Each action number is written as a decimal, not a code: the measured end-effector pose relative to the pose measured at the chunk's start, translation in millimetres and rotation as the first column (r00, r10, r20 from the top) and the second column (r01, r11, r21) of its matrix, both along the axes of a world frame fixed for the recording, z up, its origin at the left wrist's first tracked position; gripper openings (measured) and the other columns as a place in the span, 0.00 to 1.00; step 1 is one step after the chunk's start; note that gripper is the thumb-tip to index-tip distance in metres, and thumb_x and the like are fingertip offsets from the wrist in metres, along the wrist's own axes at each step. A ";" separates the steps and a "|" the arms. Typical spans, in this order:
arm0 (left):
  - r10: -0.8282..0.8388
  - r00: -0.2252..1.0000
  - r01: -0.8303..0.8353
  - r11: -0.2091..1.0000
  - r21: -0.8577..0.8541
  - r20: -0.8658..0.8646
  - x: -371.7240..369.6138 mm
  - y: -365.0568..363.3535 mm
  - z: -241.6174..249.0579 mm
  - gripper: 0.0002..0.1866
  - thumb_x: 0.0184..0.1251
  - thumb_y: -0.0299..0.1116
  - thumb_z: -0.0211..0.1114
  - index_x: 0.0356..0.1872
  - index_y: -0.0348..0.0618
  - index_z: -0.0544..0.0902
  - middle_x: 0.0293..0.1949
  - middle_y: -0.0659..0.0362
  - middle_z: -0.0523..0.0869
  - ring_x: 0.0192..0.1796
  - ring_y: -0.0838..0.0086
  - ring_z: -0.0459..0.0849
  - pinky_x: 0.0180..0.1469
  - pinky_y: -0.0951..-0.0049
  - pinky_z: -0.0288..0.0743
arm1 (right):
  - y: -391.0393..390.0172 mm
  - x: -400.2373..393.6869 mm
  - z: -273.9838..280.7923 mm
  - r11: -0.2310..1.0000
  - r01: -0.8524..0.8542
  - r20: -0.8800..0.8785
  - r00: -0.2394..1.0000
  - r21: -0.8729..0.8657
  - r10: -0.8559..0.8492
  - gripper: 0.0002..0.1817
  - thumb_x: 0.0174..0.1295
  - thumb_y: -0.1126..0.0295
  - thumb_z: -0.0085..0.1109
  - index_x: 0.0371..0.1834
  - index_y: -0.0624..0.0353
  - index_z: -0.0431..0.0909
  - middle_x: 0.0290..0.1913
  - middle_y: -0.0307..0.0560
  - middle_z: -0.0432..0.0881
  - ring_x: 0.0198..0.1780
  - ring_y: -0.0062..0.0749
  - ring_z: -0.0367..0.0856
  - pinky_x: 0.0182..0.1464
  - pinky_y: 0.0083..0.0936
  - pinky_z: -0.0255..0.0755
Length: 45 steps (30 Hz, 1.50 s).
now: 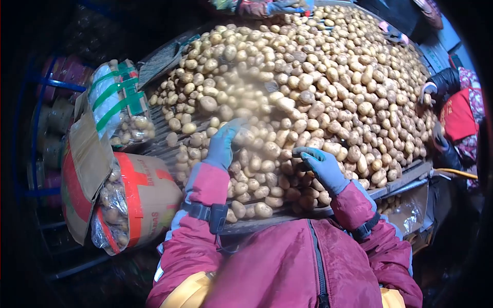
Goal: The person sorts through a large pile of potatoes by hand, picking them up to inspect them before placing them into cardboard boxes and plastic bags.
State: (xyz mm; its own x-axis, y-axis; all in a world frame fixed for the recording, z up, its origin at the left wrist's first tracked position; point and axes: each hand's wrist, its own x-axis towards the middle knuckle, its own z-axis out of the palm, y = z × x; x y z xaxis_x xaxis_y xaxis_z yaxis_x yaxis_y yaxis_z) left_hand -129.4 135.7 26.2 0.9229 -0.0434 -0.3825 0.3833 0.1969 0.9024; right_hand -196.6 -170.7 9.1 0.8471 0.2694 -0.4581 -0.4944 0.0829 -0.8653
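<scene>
A large heap of potatoes [354, 102] covers the sorting table in front of me. My left hand [225, 143], in a blue-green glove, reaches into the near left part of the heap. Its fingers stretch forward beside potatoes, and a hazy patch blurs their tips. At the near edge of the heap, my right hand [323, 168], gloved alike, has its fingers bent loosely over potatoes with thumb and fingers apart. I make out nothing gripped in it.
On the left stand a cardboard box [149, 195] with red tape and a plastic-wrapped bag of potatoes [134, 128]. Co-workers' gloved hands touch the heap at the far side [285, 7] and the right [429, 92]. A metal rim [405, 177] borders the table's near right.
</scene>
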 end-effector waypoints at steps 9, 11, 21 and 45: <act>-0.455 0.888 0.459 0.878 -0.132 0.064 -60.5 -139.8 35.0 0.31 0.84 0.51 0.46 0.72 0.34 0.71 0.69 0.47 0.77 0.71 0.61 0.75 0.73 0.61 0.69 | -35.1 -30.7 7.5 0.789 0.189 -0.348 0.937 0.584 0.033 0.26 0.79 0.50 0.50 0.66 0.59 0.73 0.58 0.50 0.82 0.52 0.37 0.85 0.52 0.35 0.83; -0.608 0.776 0.623 0.781 -0.053 0.168 -73.3 -161.4 15.9 0.37 0.85 0.56 0.38 0.74 0.31 0.68 0.74 0.49 0.72 0.77 0.64 0.67 0.81 0.63 0.54 | -50.9 -42.8 10.4 0.790 0.259 -0.384 0.923 0.556 -0.032 0.24 0.79 0.51 0.49 0.64 0.60 0.73 0.54 0.51 0.84 0.48 0.37 0.86 0.48 0.33 0.84; -0.613 0.756 0.578 0.790 -0.206 -0.230 -104.2 -244.5 20.6 0.34 0.81 0.56 0.53 0.69 0.33 0.75 0.68 0.48 0.79 0.71 0.63 0.76 0.76 0.62 0.66 | -172.0 -156.9 0.9 0.842 0.340 -0.242 0.936 0.420 -0.257 0.16 0.68 0.63 0.64 0.52 0.63 0.86 0.36 0.45 0.85 0.38 0.28 0.87 0.38 0.22 0.82; -0.055 0.998 0.058 0.903 0.426 -0.020 -21.7 -26.3 -31.6 0.18 0.74 0.39 0.62 0.55 0.38 0.85 0.46 0.57 0.90 0.38 0.74 0.86 0.39 0.73 0.79 | -307.4 -143.7 -25.5 0.812 0.558 0.018 0.826 -0.172 -0.564 0.16 0.76 0.65 0.56 0.60 0.62 0.81 0.42 0.45 0.89 0.32 0.25 0.87 0.34 0.19 0.79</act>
State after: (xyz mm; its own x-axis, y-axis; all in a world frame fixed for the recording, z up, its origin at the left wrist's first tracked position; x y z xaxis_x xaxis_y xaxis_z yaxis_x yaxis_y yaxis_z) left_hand -151.2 109.4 -5.4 0.9208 0.0737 -0.3830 0.3894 -0.2284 0.8923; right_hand -340.3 -478.1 -16.3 0.8122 -0.3282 -0.4823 -0.4332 0.2145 -0.8754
